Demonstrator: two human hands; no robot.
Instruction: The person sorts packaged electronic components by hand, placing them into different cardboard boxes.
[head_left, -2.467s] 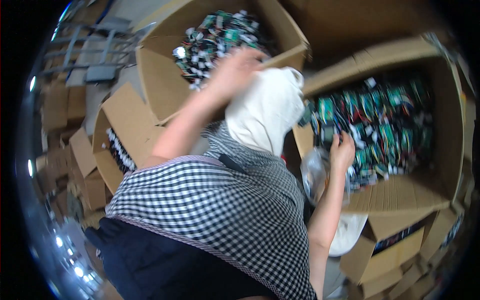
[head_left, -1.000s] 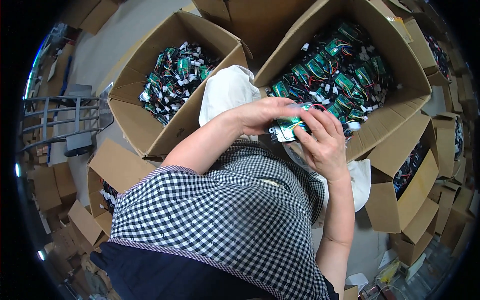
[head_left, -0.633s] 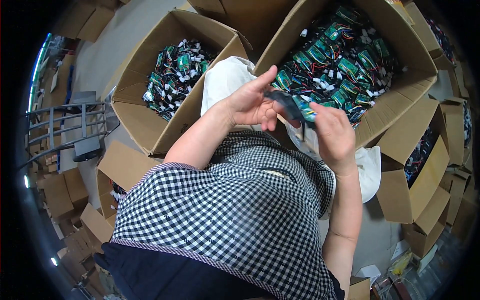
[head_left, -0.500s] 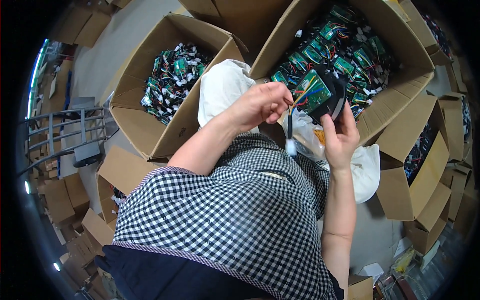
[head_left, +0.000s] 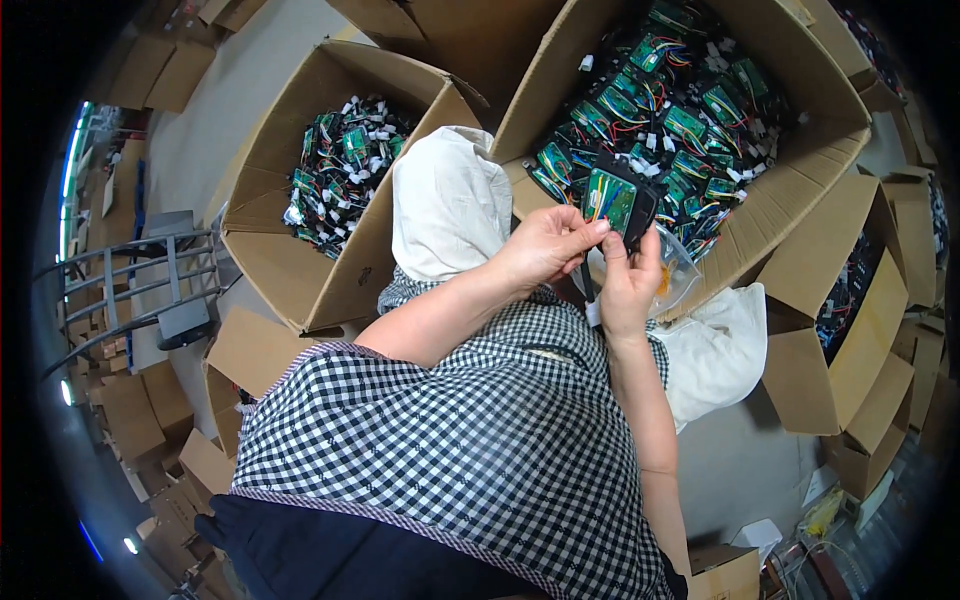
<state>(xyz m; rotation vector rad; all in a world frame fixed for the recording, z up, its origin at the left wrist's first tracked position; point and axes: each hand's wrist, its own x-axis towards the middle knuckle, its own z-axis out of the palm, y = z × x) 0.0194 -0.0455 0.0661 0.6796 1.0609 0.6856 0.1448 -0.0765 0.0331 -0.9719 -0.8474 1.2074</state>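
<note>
Above my lap I hold a green circuit board (head_left: 614, 203) seated in a black plastic housing, with coloured wires running along its face. My right hand (head_left: 632, 275) grips the housing's lower right edge, thumb on the near side. At the board's lower edge, the fingers of my left hand (head_left: 553, 243) pinch the coloured wires. A white connector plug (head_left: 593, 313) hangs below, between my hands. Behind the board stands a big cardboard box (head_left: 790, 215) filled with many similar wired boards. A clear plastic bag (head_left: 677, 278) with something orange inside lies beside my right hand.
A second cardboard box (head_left: 265, 265) of wired boards stands at the left. White cloth covers (head_left: 450, 200) lie over my knees. Another open box (head_left: 800, 370) with dark parts is at the right. A metal trolley (head_left: 130, 280) stands far left.
The board and housing have moved left and down and turned more upright. My hands have come closer together, and my left fingers have moved up to the board's lower edge.
</note>
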